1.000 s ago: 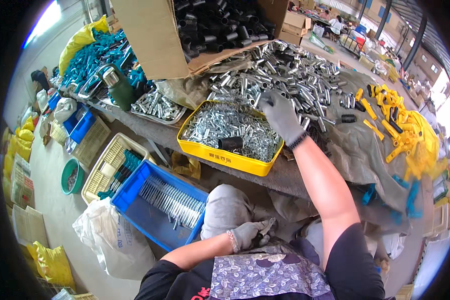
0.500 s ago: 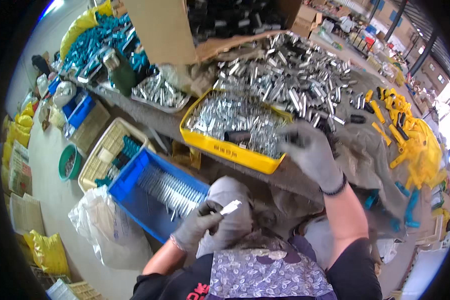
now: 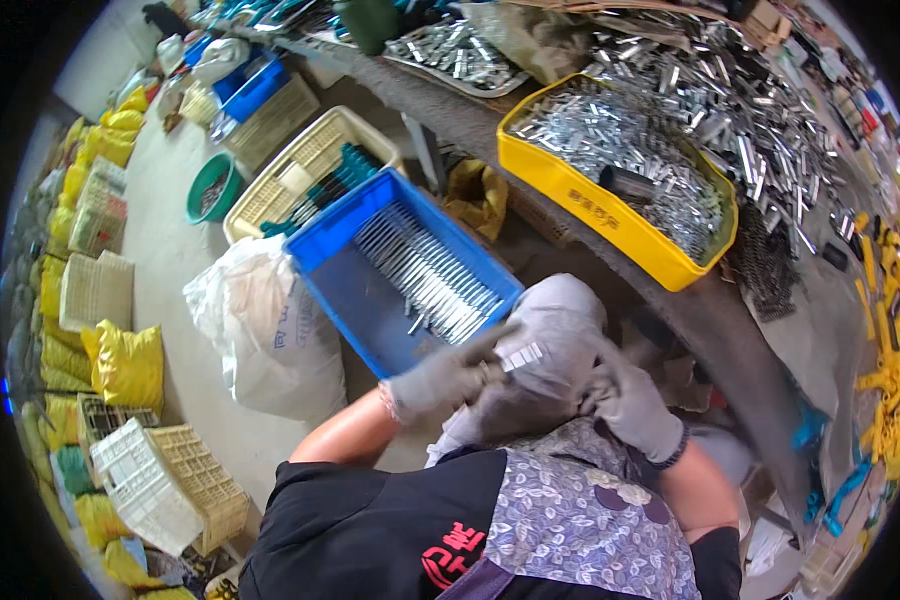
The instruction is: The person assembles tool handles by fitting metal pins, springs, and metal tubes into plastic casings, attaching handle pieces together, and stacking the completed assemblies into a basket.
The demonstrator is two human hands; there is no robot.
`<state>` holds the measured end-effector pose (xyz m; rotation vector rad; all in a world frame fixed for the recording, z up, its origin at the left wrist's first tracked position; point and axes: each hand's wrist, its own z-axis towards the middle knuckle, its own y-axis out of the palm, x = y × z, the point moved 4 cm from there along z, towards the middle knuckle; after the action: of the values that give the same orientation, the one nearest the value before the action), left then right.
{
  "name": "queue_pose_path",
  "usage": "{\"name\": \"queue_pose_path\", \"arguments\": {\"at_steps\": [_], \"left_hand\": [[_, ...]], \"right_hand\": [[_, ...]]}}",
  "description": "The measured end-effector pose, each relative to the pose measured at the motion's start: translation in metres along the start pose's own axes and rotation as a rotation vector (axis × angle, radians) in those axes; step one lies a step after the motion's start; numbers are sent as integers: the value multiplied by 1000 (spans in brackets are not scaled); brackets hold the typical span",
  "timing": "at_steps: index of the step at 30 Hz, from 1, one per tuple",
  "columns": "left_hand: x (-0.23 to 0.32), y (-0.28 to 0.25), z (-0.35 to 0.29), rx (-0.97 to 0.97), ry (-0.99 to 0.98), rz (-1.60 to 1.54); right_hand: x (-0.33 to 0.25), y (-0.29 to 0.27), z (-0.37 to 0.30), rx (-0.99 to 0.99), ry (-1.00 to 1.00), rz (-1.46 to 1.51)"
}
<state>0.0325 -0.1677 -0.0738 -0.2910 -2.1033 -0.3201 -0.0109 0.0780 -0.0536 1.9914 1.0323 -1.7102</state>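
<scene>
My left hand [image 3: 438, 382], in a grey glove, is beside the near corner of the blue bin. It is closed on several small silver metal pieces [image 3: 522, 356] whose pale ends show past the fingertips. Over my lap, my gloved right hand [image 3: 638, 408] has its fingers bent inward; whatever they hold is too blurred to make out. The blue bin [image 3: 335, 322] holds a long row of slim silver metal pieces [image 3: 425, 268] lying side by side. On the bench, a yellow tray [image 3: 590, 212] is heaped with small shiny metal parts, with a dark cylinder [image 3: 626, 183] among them.
Loose metal tubes [image 3: 760, 150] cover the bench [image 3: 705, 330] behind the tray. Yellow plastic parts [image 3: 890, 350] lie at the right. A cream basket [image 3: 292, 165], a white sack [image 3: 265, 325] and a green basin [image 3: 213, 187] stand at the left.
My right hand has come back from the yellow tray to my lap. My left hand has moved slightly right and up with the metal pieces. The view has turned toward the left.
</scene>
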Motion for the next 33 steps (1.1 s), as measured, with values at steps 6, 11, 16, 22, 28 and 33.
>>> {"name": "queue_pose_path", "arguments": {"at_steps": [6,11,16,22,28,33], "left_hand": [[-60,-156,36,592,19,701],[-67,-142,104,500,-136,668],[-75,-228,120,1041,-191,850],[-85,-269,130,835,-365,852],[-87,-259,145,890,-516,994],[-90,-264,153,826,-558,1097]], "right_hand": [[16,-40,-23,277,65,204],[42,-46,-41,405,167,184],[56,-53,-66,501,204,246],[73,-61,-73,592,253,336],[68,-57,-67,558,254,262],[69,-57,-72,578,300,299]]}}
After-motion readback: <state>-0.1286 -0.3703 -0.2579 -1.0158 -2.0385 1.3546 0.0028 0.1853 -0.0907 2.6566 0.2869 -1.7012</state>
